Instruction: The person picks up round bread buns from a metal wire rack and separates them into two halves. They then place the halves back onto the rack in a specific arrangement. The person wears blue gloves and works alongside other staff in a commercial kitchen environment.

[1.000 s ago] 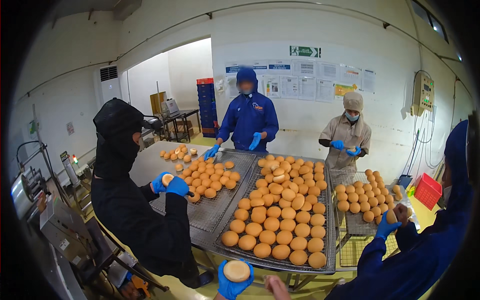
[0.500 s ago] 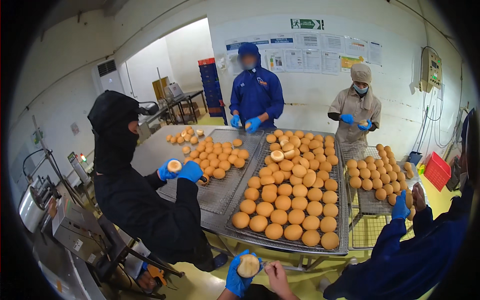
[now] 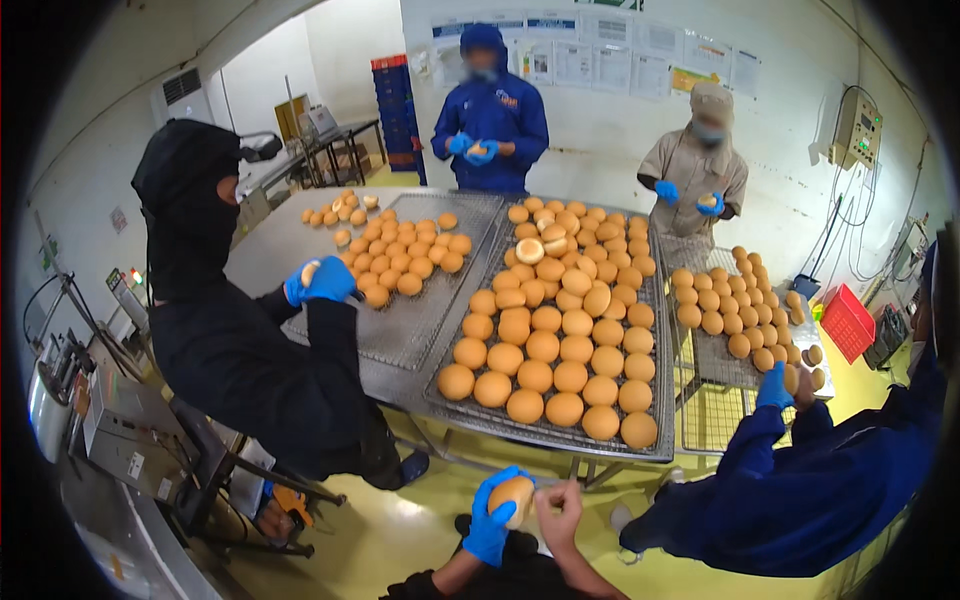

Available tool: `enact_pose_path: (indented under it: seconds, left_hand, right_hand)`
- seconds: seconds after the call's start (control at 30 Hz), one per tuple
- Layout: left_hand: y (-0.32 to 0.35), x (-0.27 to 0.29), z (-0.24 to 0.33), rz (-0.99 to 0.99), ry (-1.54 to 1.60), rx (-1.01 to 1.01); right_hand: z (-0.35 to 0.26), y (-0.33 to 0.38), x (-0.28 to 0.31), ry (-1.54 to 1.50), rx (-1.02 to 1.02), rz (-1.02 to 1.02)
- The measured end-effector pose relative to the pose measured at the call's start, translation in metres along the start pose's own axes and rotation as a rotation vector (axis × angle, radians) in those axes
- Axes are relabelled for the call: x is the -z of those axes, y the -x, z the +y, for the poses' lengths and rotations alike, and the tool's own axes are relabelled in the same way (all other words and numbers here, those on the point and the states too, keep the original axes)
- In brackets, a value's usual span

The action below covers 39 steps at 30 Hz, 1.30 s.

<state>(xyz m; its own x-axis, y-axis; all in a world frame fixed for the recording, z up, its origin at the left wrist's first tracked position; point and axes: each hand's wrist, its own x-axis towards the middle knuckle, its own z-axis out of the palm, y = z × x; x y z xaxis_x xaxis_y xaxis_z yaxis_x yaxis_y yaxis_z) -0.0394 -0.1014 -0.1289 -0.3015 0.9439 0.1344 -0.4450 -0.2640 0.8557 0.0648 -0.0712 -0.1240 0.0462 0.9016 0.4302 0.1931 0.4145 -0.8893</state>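
My left hand (image 3: 488,520), in a blue glove, is wrapped round a round bun (image 3: 513,497) in front of my body. The bun is tilted on edge, its golden-brown top partly turned towards me. Beside it, my bare right hand (image 3: 560,512) is closed in a pinch close to the bun's right edge. Whatever those fingers hold, if anything, is too small or hidden to make out. Beyond my hands, a wire rack (image 3: 665,400) on the metal table carries many golden buns (image 3: 535,376), piled up towards its far end.
Another wire rack (image 3: 370,345) with buns lies on the table's left side. A person in black (image 3: 250,340) stands left, a person in blue (image 3: 490,125) and one in beige (image 3: 700,170) at the far side. Another person in blue (image 3: 790,490) works close on my right beside more buns (image 3: 735,305).
Both my hands have risen slightly, and the bun has turned from its pale face to its brown side. The table appears shifted left and up in view. The co-workers' hands have moved a little.
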Motion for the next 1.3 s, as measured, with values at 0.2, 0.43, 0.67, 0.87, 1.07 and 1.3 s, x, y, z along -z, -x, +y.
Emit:
enact_pose_path:
  seconds: [0.2,0.43,0.67,0.87,1.07,1.3]
  left_hand:
    - [0.007,-0.001,-0.002,0.017,-0.073,-0.001]
    - [-0.008,-0.008,-0.002,-0.037,-0.130,-0.046]
    - [-0.020,-0.043,-0.021,-0.225,-0.072,0.045]
    - [-0.030,-0.040,-0.013,-0.131,0.190,0.139]
    - [-0.030,-0.027,-0.015,-0.094,0.235,0.019]
    - [-0.036,-0.017,0.000,-0.042,0.320,0.163]
  right_hand:
    - [-0.008,0.011,0.002,-0.137,0.091,-0.033]
    - [0.024,0.008,0.012,-0.144,-0.092,0.079]
    - [0.061,0.006,0.028,-0.208,-0.230,0.283]
    - [0.025,-0.011,0.025,-0.010,-0.044,0.241]
    - [0.009,0.003,0.019,0.111,0.068,0.061]
    - [-0.015,-0.006,0.011,0.218,0.304,0.055]
